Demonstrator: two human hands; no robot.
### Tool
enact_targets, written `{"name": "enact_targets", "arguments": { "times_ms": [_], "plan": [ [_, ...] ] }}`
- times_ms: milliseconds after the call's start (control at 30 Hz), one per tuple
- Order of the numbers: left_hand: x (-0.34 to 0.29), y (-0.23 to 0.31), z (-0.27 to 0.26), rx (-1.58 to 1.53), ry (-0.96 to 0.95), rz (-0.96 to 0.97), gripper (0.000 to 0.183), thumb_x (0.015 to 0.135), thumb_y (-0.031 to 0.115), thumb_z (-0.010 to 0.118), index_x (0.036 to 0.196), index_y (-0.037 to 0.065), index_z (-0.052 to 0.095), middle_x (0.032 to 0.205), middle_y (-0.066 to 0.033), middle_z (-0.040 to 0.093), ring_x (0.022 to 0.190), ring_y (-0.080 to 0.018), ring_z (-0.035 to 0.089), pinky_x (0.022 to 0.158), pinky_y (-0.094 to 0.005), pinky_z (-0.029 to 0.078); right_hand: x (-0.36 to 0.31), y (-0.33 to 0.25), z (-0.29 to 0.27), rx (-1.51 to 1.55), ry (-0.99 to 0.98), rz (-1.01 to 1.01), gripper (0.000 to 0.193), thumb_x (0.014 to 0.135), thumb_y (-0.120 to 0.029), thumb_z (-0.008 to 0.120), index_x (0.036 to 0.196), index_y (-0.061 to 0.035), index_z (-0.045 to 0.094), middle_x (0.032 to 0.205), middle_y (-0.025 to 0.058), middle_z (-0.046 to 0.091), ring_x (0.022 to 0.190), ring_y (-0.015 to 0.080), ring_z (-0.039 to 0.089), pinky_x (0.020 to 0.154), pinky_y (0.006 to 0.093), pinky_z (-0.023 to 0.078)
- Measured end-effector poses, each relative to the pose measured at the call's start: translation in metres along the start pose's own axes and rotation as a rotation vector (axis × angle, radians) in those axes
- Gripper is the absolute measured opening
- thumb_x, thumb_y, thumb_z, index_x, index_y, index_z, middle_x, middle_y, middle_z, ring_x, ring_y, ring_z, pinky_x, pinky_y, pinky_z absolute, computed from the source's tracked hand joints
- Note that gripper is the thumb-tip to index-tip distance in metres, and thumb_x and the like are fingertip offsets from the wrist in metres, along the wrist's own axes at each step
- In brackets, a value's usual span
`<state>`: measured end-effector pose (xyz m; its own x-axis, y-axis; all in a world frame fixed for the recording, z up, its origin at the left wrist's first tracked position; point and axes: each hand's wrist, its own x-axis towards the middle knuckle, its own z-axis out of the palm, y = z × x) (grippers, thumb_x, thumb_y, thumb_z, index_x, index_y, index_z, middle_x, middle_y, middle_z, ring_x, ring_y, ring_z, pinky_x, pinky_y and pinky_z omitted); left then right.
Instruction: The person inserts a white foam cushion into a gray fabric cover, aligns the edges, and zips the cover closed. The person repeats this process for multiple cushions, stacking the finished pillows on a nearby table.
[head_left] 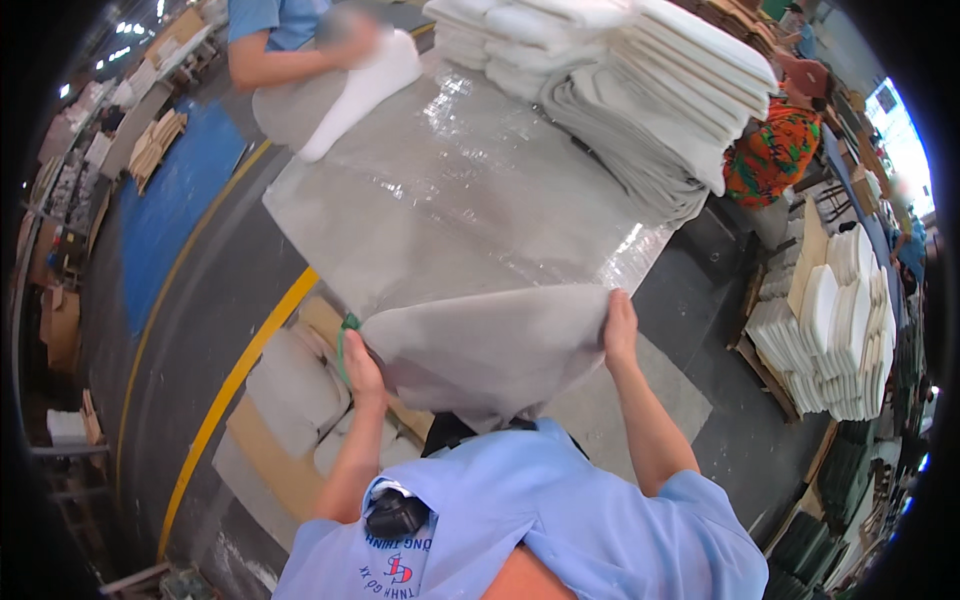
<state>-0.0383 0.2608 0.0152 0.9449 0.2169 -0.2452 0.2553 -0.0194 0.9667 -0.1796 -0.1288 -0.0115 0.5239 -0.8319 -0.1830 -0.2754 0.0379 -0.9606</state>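
At the near edge of the worktable [450, 230], I hold a grey fabric-covered pad [490, 340] by its two sides, its loose cloth sagging toward my body. My left hand [362, 368] grips the left side, next to a small green strip [347, 345] whose kind I cannot make out. Around the right corner my right hand [620, 325] is closed, the thumb side up and the other fingers partly hidden behind the fabric. The table is covered with shiny clear film.
Stacks of white foam pads [690, 70] and folded grey covers [625, 135] fill the table's far right. Across the far left, a person's hand [355, 40] holds a white foam piece [375, 85]. Grey pads [290, 380] lie low at left. A pallet stack [835, 310] stands right.
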Motion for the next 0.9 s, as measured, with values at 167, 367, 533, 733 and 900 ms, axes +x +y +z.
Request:
{"name": "enact_targets", "arguments": {
  "times_ms": [167, 367, 533, 733, 900],
  "plan": [
    [-0.013, 0.024, -0.029, -0.150, -0.099, 0.080, 0.071, 0.113, 0.061, 0.033, 0.094, 0.002, 0.069, 0.094, -0.0078, 0.068, 0.094, -0.0199, 0.061, 0.093, -0.0348, 0.046, -0.036, -0.037, -0.017, 0.300, -0.169, 0.005, 0.053, 0.112, -0.048, 0.050, 0.096, -0.0012, 0.070, 0.093, 0.0067, 0.069, 0.087, 0.0136, 0.060, 0.082, 0.0298, 0.046],
    [-0.012, -0.030, -0.031, -0.464, -0.005, 0.004, 0.072, 0.112, 0.059, 0.033, 0.080, 0.004, 0.066, 0.088, -0.0140, 0.071, 0.093, -0.0251, 0.064, 0.095, -0.0387, 0.047, -0.050, -0.013, -0.001, 0.206, -0.115, -0.170, 0.063, 0.114, -0.051, 0.041, 0.093, 0.0013, 0.070, 0.086, 0.0104, 0.070, 0.078, 0.0181, 0.063, 0.077, 0.0326, 0.049],
    [0.004, -0.057, -0.026, -0.605, 0.026, -0.100, 0.072, 0.110, 0.062, 0.036, 0.080, 0.004, 0.066, 0.087, -0.0158, 0.070, 0.091, -0.0269, 0.065, 0.093, -0.0400, 0.049, -0.027, 0.030, -0.003, 0.450, -0.199, 0.032, 0.074, 0.112, -0.058, 0.031, 0.095, 0.0015, 0.071, 0.091, 0.0137, 0.072, 0.088, 0.0245, 0.066, 0.087, 0.0371, 0.051],
    [-0.002, -0.044, -0.025, -0.468, 0.008, -0.063, 0.073, 0.111, 0.060, 0.033, 0.082, 0.005, 0.070, 0.090, -0.0132, 0.071, 0.090, -0.0256, 0.066, 0.090, -0.0407, 0.052, -0.041, -0.001, -0.030, 0.500, -0.378, 0.337, 0.041, 0.107, -0.033, 0.049, 0.104, 0.0011, 0.072, 0.113, 0.0152, 0.074, 0.111, 0.0259, 0.067, 0.104, 0.0400, 0.049],
    [0.026, 0.010, -0.008, -0.415, 0.064, 0.037, 0.073, 0.111, 0.062, 0.032, 0.084, 0.006, 0.071, 0.086, -0.0085, 0.071, 0.083, -0.0197, 0.064, 0.082, -0.0357, 0.053, -0.087, -0.028, -0.061, 0.310, -0.677, 0.314, 0.046, 0.108, -0.034, 0.051, 0.129, 0.0044, 0.066, 0.137, 0.0169, 0.067, 0.133, 0.0278, 0.058, 0.118, 0.0431, 0.041]
  ]
}}
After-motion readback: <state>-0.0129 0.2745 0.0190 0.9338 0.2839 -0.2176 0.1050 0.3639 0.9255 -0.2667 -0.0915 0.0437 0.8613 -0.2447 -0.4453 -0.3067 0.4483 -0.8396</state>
